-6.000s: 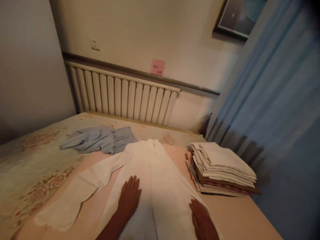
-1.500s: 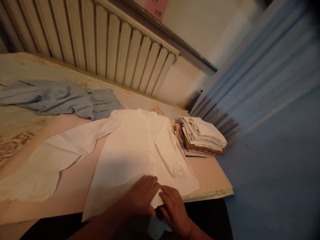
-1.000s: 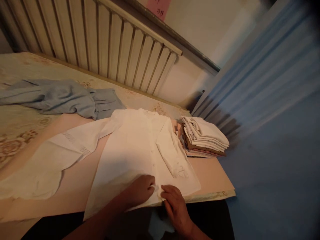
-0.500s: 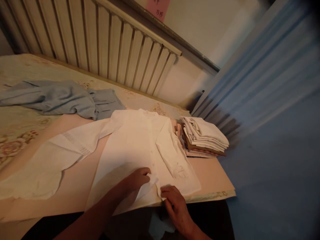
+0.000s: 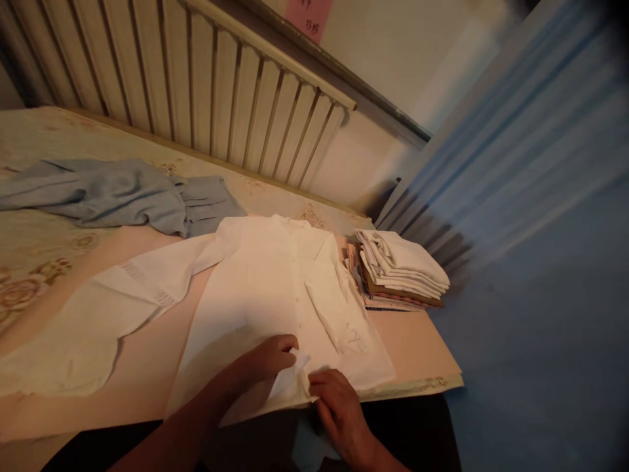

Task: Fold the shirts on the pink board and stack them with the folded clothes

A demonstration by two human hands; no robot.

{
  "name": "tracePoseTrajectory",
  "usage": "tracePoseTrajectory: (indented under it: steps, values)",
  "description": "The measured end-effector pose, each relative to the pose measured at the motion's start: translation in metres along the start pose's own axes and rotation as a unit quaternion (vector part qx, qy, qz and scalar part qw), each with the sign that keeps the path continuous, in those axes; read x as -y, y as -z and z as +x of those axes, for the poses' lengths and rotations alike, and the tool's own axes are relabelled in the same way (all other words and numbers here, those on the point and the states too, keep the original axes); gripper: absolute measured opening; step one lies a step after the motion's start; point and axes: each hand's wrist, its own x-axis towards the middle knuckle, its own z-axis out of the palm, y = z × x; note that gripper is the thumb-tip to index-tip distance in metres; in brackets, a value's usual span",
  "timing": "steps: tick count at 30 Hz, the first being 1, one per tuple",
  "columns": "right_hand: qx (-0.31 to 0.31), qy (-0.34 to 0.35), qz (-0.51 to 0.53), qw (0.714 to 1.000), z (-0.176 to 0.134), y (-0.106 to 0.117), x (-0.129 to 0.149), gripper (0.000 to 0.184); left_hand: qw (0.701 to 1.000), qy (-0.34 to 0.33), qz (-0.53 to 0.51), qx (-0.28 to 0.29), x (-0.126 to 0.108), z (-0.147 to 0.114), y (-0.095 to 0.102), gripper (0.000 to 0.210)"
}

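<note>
A white button-front shirt (image 5: 255,275) lies spread on a pinkish board or cloth, collar away from me. One sleeve stretches out to the left; the other is folded over the shirt's right side. My left hand (image 5: 279,354) is closed on a lifted fold of the shirt's front edge near the hem. Just to its right, my right hand (image 5: 337,396) pinches the hem at the near table edge, fingers curled over it and thumb below. The fingertips of both hands are partly hidden by the fabric.
A stack of folded clothes (image 5: 403,269) stands to the right of the shirt. A crumpled grey-blue garment (image 5: 128,196) lies at the far left on the flowered tablecloth (image 5: 29,282). Behind the table is a radiator (image 5: 226,98); a blue curtain (image 5: 531,262) hangs at right.
My right hand has moved slightly left along the hem, closer to my left hand. My left hand, still gripping the fold, has barely shifted.
</note>
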Motion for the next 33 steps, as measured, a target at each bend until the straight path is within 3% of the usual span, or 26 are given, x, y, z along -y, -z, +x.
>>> tracePoseTrajectory:
  steps: [6,12,17,21,25,28,30,33]
  values:
    - [0.020,0.007,-0.010,1.000,0.000,0.000,-0.001,0.028,0.998,-0.041,0.040,0.006,0.009,0.002,-0.004,0.012]
    - [0.093,0.029,-0.024,0.995,0.006,0.012,0.001,0.024,0.993,-0.018,-0.022,0.112,0.009,-0.004,-0.011,0.021]
    - [0.127,0.048,-0.032,0.990,-0.002,0.017,0.007,0.031,0.995,-0.012,-0.043,0.094,0.008,-0.004,-0.009,0.020]
    - [0.081,0.035,-0.036,0.995,-0.019,0.018,-0.006,0.033,0.996,-0.021,-0.047,0.078,0.008,-0.003,-0.009,0.019]
    - [-0.085,-0.055,-0.125,0.987,-0.031,0.033,-0.057,0.027,0.996,-0.012,-0.044,0.079,0.008,-0.002,-0.009,0.020]
    - [-0.186,-0.202,-0.206,0.939,-0.032,0.056,-0.107,0.028,0.997,-0.027,-0.045,0.048,0.010,0.001,-0.009,0.019]
    - [-0.216,-0.295,-0.234,0.901,-0.030,0.071,-0.134,0.036,0.998,-0.062,-0.001,-0.021,0.012,0.004,-0.008,0.015]
    - [-0.150,-0.409,-0.212,0.875,-0.024,0.086,-0.157,0.040,0.962,-0.175,0.151,-0.145,0.015,0.008,-0.006,0.016]
